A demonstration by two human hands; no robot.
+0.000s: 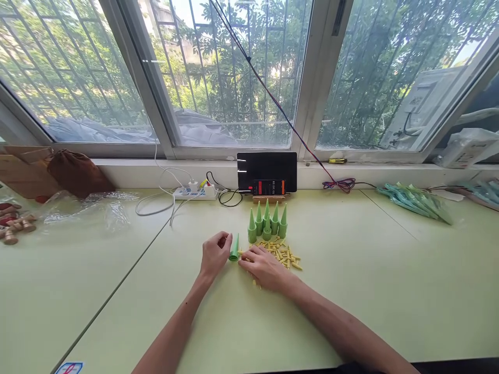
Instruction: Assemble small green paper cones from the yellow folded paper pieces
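A green pointed cone piece (pixel 234 250) is tilted with its hollow round end toward me. My left hand (pixel 215 254) is closed at its left side, thumb and fingers pinching it. From the right, my right hand (pixel 264 266) reaches across with its fingers curled together, the tips close to the cone's base. A bit of yellow shows between those fingertips and the cone; the grip itself is hidden. Under and beyond the right hand lies a pile of small yellow pegs (pixel 287 255). Behind the pile stand several upright green cones (pixel 283 223) in a cluster.
At the back, a black tablet (pixel 267 169) leans with a phone (pixel 268 187) before it. Left of it are a white power strip (pixel 195 192) and cables. Green-blue plastic pieces (pixel 415 200) lie right; a brown pouch (pixel 76 174) and wooden pieces (pixel 17 223) lie left.
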